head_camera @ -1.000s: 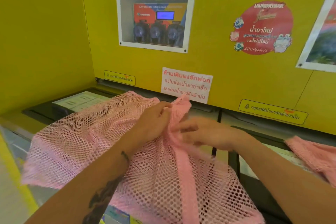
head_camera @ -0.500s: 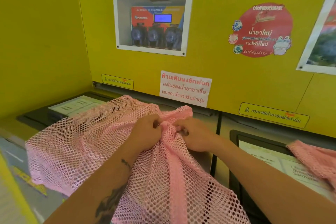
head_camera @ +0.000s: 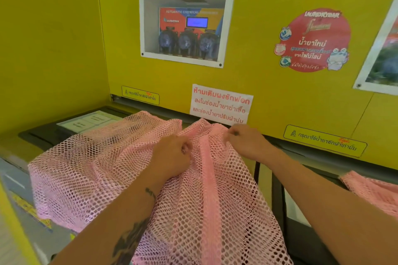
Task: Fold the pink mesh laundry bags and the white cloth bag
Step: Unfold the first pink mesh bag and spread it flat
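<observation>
A large pink mesh laundry bag (head_camera: 103, 170) is draped over the top of a washing machine, with a solid pink zipper band (head_camera: 212, 198) running down its middle. My left hand (head_camera: 172, 155) grips the mesh just left of that band. On the other side of the band, my right hand (head_camera: 245, 142) pinches the bag's top edge close to the wall. A second pink mesh bag (head_camera: 374, 191) lies at the right edge, partly cut off. No white cloth bag is in view.
The machine top (head_camera: 43, 133) is dark, with a white label sheet (head_camera: 86, 121) at the back left. A yellow wall (head_camera: 269, 103) carries a white notice (head_camera: 221, 105), a recessed dispenser window (head_camera: 187, 26) and stickers. A dark gap (head_camera: 258, 174) separates this machine from the one on the right.
My hands have moved apart along the bag's top edge, the right hand going right and toward the wall. The mesh between them has spread wider.
</observation>
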A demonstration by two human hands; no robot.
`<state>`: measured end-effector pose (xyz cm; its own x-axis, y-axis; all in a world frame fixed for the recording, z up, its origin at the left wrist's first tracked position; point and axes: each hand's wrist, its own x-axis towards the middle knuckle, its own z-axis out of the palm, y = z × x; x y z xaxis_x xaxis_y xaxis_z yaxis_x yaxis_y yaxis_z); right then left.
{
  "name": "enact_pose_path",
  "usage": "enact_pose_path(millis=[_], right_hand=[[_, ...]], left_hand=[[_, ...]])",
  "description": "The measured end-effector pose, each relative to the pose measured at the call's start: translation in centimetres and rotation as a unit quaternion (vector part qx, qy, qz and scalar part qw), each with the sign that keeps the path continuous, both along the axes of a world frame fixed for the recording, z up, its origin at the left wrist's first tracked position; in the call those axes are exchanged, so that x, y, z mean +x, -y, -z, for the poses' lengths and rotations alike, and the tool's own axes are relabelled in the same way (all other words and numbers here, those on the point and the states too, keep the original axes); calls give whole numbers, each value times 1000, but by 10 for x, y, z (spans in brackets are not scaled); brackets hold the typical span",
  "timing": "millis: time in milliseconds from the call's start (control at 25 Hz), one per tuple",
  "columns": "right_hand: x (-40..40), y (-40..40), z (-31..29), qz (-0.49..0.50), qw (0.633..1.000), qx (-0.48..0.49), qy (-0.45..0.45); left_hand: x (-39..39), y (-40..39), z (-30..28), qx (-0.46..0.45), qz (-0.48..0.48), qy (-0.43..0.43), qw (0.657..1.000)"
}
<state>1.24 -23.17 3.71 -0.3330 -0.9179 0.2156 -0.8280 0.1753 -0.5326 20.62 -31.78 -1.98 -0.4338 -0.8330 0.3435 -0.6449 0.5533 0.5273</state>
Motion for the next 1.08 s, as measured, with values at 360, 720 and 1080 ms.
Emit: enact_pose_path(millis=[360, 720, 1080], right_hand=[[-1, -5, 13, -74, 976, 170, -114], [-32, -25, 3, 51, 975, 140, -167], [-33, -21, 21, 149, 987, 28, -58]], left_hand=[[3, -3, 5, -13, 42, 69, 997], [1, -12, 1, -18, 93, 87, 992], [-1, -29, -4, -27, 128, 70, 989]])
